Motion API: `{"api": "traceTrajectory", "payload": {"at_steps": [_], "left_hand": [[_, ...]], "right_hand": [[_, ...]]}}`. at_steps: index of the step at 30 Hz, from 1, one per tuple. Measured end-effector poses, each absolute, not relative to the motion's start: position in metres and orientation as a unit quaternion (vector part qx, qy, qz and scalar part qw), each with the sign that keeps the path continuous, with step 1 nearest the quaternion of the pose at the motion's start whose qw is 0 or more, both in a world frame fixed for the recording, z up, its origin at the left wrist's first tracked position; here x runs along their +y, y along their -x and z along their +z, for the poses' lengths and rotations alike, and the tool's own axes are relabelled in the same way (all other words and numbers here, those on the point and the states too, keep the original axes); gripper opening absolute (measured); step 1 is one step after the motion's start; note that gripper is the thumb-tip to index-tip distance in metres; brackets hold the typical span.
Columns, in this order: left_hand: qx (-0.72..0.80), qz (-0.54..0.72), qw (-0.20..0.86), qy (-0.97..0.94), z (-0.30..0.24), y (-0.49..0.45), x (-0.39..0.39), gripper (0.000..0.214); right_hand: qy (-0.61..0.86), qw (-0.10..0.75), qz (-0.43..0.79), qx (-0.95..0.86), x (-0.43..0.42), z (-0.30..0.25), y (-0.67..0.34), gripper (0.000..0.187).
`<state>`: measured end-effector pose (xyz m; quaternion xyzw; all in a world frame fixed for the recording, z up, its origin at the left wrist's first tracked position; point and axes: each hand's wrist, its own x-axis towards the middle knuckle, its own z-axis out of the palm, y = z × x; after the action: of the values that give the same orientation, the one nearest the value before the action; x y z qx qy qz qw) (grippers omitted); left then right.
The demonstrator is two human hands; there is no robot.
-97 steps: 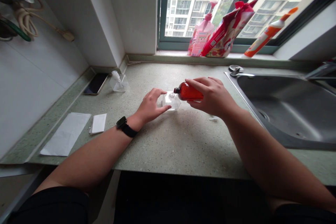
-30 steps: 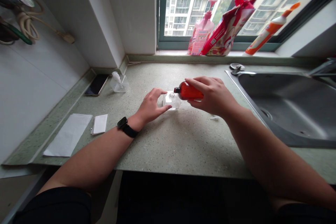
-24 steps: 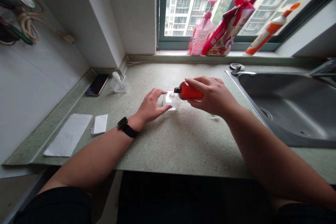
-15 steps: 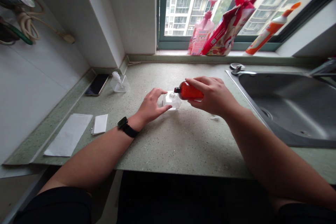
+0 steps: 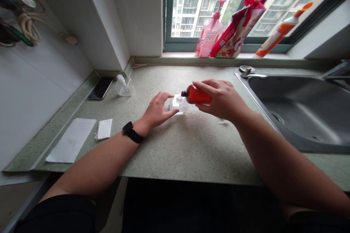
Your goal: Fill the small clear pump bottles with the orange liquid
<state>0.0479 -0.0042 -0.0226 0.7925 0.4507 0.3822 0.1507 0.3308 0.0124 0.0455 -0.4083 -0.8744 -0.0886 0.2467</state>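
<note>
My right hand (image 5: pixel 220 98) is wrapped round a red see-through bottle (image 5: pixel 199 94), tipped on its side with its black-looking threaded neck pointing left. That neck lies at the mouth of a clear square bottle (image 5: pixel 179 105), which stands uncapped on the counter. Around the clear bottle's left side curve the thumb and fingers of my left hand (image 5: pixel 157 111), gripping it. Whether liquid runs between the two mouths is too small to make out. A small clear piece (image 5: pixel 223 121) lies on the counter below my right wrist.
On the speckled counter (image 5: pixel 180 153), a phone (image 5: pixel 101 88), a clear container with a white pump top (image 5: pixel 124 86) and folded white papers (image 5: pixel 72 140) lie to the left. A steel sink (image 5: pixel 306 109) is at right. A pink pump bottle (image 5: pixel 210 36) stands on the windowsill.
</note>
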Motion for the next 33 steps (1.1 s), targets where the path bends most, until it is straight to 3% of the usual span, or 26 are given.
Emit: {"api": "traceTrajectory", "payload": {"at_steps": [33], "left_hand": [[0.447, 0.387, 0.154, -0.792, -0.0231, -0.0485, -0.0035, 0.047]], "right_hand": [[0.410, 0.242, -0.094, -0.874, 0.0113, 0.0463, -0.3307, 0.065]]}}
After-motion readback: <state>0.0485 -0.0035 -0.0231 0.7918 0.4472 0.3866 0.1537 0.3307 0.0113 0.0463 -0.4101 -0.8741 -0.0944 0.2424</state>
